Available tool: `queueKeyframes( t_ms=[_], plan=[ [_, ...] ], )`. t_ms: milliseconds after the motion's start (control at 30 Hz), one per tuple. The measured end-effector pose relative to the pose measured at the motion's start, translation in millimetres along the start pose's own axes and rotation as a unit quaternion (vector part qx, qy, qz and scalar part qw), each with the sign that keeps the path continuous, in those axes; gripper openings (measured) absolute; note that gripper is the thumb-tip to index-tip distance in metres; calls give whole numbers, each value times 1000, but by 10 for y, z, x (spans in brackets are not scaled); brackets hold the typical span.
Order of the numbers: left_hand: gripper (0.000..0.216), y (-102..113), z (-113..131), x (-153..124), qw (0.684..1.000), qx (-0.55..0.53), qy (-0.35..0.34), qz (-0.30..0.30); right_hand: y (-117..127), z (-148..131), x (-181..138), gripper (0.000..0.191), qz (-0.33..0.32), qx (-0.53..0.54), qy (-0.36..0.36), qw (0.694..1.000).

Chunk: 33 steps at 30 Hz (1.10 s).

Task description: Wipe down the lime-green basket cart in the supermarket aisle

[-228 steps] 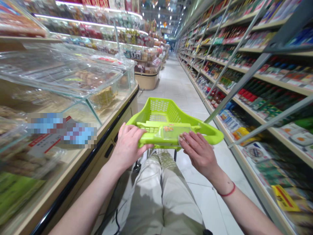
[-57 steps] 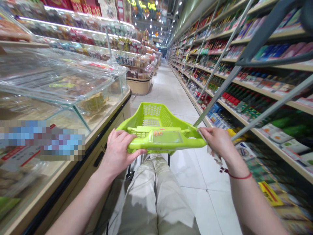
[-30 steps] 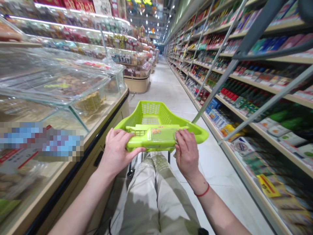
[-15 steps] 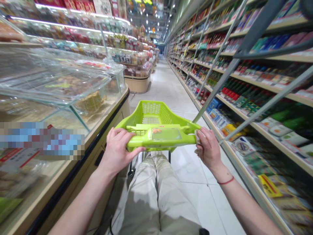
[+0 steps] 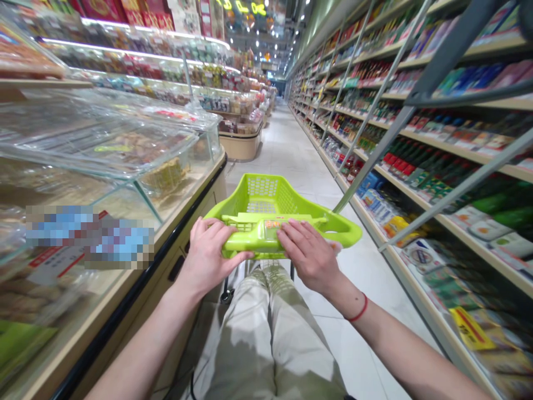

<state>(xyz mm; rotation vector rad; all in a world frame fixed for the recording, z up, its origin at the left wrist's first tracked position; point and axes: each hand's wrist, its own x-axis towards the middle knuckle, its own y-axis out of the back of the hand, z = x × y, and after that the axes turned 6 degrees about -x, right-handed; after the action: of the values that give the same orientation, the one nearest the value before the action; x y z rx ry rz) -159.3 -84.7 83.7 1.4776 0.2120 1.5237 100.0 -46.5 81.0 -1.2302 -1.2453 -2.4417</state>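
A lime-green plastic shopping cart (image 5: 266, 191) stands in front of me in a shop aisle. My left hand (image 5: 208, 255) is closed round the left end of the cart handle (image 5: 345, 230), thumb underneath. My right hand (image 5: 310, 253) lies across the middle of the handle, fingers together and pressed down over its label panel. A sliver of white cloth (image 5: 335, 244) shows under the right edge of that hand. A red string circles my right wrist. My legs in light trousers are below the handle.
A glass-topped food counter (image 5: 125, 150) with a wooden base runs along the left. Long shelves of packaged goods (image 5: 416, 144) line the right, with grey slanted rails (image 5: 375, 150) before them. The white tiled aisle (image 5: 291, 150) runs ahead; another counter island (image 5: 241, 144) stands farther on.
My right hand has slid with the cloth from the handle's right end back to its middle panel. Before that it went middle to right. My left hand has kept its grip.
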Motion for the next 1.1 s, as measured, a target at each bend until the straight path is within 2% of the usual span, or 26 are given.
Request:
queueKeyframes(
  t_ms=[133, 233, 367, 467, 600, 800, 867, 933, 1100],
  plan=[
    [39, -2, -13, -11, 1000, 5, -1, -6, 41, -66, 194, 41, -45, 28, 16, 998],
    [34, 0, -27, -24, 1000, 7, -1, -12, 82, 13, 178, 36, -37, 50, 4, 998],
    [35, -1, -39, -37, 1000, 5, -1, -10, 178, 193, 10, 33, -26, 73, -69, 995],
    [34, -5, -36, -39, 1000, 3, -1, -8, 232, 257, -72, 32, -47, 96, -131, 986],
    [34, -4, -27, -36, 1000, 1, 5, -10, 212, 267, 39, 31, -104, 109, -215, 965],
    [34, -3, -14, -32, 1000, 5, 6, -11, 140, 250, 554, 30, -257, 82, -284, 920],
    [35, -5, -8, -32, 1000, 4, 5, -9, 108, 167, 721, 30, -299, 41, -287, 909],
    [35, -9, -4, -33, 1000, 6, 4, -7, 53, 46, 850, 31, -313, 10, -272, 910],
    [33, -8, -12, -40, 1000, 12, 9, -11, -96, -225, 984, 32, -265, 29, -200, 943]
  ],
)
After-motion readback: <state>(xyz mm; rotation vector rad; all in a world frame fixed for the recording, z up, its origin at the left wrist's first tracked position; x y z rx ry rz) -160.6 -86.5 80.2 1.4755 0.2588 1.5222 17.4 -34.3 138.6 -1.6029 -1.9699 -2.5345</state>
